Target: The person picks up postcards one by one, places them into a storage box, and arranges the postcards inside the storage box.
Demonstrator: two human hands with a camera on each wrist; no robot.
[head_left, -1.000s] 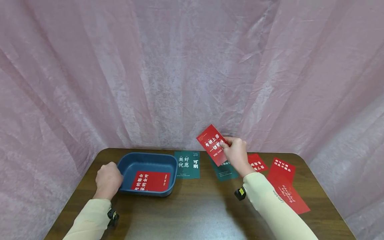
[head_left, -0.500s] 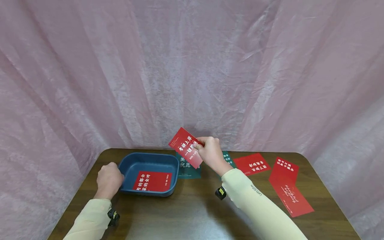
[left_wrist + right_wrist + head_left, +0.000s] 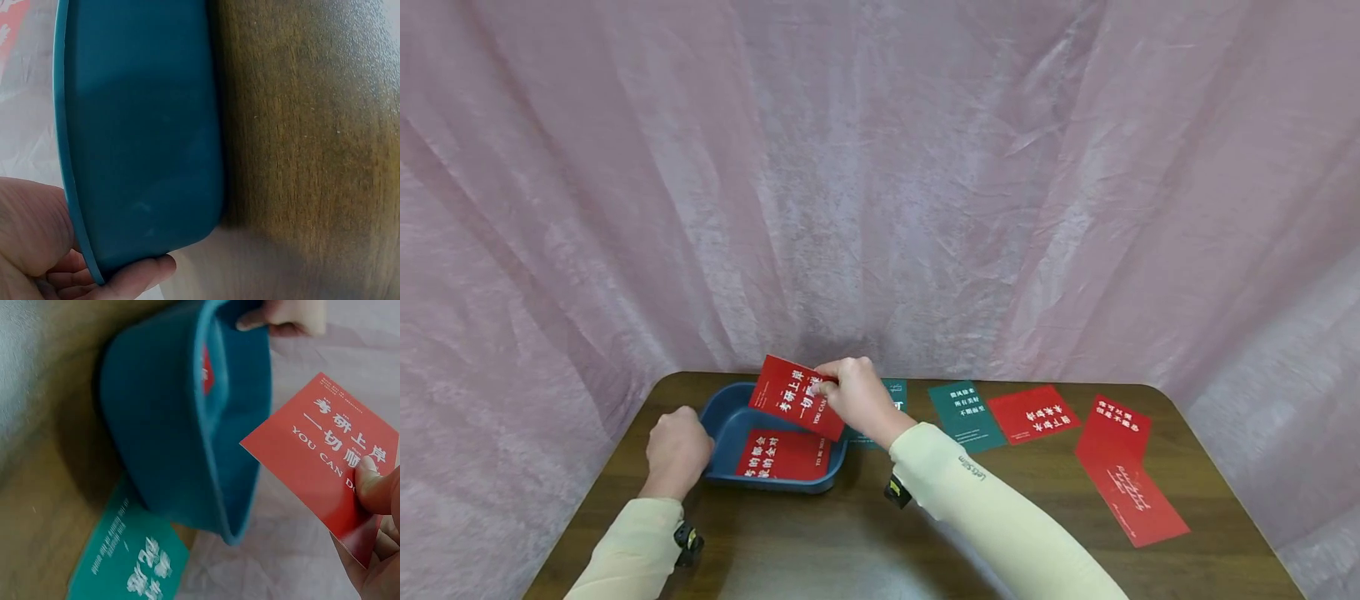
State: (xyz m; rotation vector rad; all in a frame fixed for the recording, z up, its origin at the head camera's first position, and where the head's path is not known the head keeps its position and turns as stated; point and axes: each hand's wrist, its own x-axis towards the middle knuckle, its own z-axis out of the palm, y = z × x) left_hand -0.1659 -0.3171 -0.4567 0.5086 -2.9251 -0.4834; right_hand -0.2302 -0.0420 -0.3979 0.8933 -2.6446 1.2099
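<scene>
My right hand (image 3: 859,398) pinches a red card (image 3: 786,393) with white Chinese lettering, thumb on the printed face. In the head view this card overlaps the right part of a blue plastic basin (image 3: 724,446). Another red card (image 3: 775,457) lies inside the basin. At the basin's left end my left hand (image 3: 677,450) grips the rim; the left wrist view has its fingers (image 3: 140,275) curled round the edge. The right wrist view shows the held card (image 3: 312,462) tilted beside the basin's opening. A green card (image 3: 134,556) lies by the basin, partly covered by my right hand in the head view.
Farther right on the wooden table (image 3: 820,542) are a second green card (image 3: 966,417), a red card (image 3: 1033,414), and two overlapping red cards (image 3: 1135,500) near the right edge. A pink curtain (image 3: 880,183) hangs behind the table.
My right hand has carried the red card leftward from above the green cards to over the basin. The right-hand green card has come into full view. My left hand stays on the rim.
</scene>
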